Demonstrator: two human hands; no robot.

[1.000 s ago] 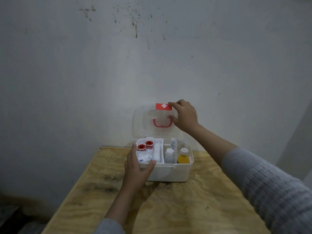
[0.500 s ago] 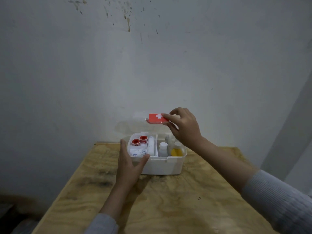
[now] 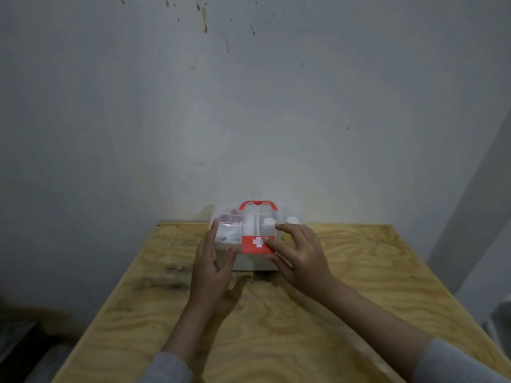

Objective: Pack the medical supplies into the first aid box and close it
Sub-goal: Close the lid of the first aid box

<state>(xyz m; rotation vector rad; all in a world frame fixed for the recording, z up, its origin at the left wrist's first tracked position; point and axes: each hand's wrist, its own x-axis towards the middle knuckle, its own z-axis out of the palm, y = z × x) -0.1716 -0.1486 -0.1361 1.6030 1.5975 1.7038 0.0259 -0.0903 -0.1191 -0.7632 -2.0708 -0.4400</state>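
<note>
The white first aid box (image 3: pixel 254 262) stands at the far edge of the wooden table (image 3: pixel 345 286). Its clear lid (image 3: pixel 258 222) lies down over the box, red handle (image 3: pixel 258 204) on top and red latch (image 3: pixel 255 244) with a white cross at the front. Through the lid I see red tape rolls (image 3: pixel 228 217), white bottles (image 3: pixel 268 223) and a packet. My left hand (image 3: pixel 214 269) clasps the box's left front corner. My right hand (image 3: pixel 297 252) rests its fingers on the lid and the latch's right edge.
A stained grey wall (image 3: pixel 249 106) rises right behind the box. The plywood table stretches toward me, with its left edge dropping to a dark floor (image 3: pixel 27 341). A pale wall corner (image 3: pixel 484 217) stands at the right.
My right hand has swung the lid from upright down over the box. The latch now faces forward. My left hand stayed at the box's left front corner.
</note>
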